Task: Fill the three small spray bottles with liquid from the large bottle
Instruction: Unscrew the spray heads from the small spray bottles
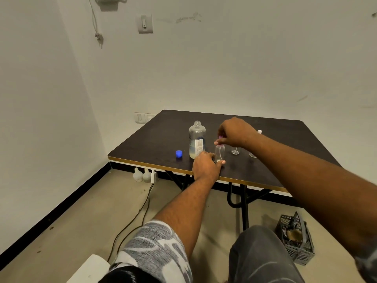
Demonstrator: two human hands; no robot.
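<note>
The large clear bottle (197,139) stands uncapped on the dark table (155,139), a little yellowish liquid in its bottom. Its blue cap (179,154) lies to the left. My left hand (206,166) grips the base of a small clear spray bottle (220,153) standing upright near the front edge. My right hand (234,132) is over that bottle's neck, pinching a small pink spray top (220,137). Two more small clear bottles (235,151) (252,154) stand to the right, partly hidden by my right forearm. A white spray top (259,132) peeks out behind my wrist.
The table stands in a corner, walls close behind and to the left. Two pale jugs (140,175) and a cable (140,209) are on the floor under the left edge. A grey crate (295,240) sits on the floor at right.
</note>
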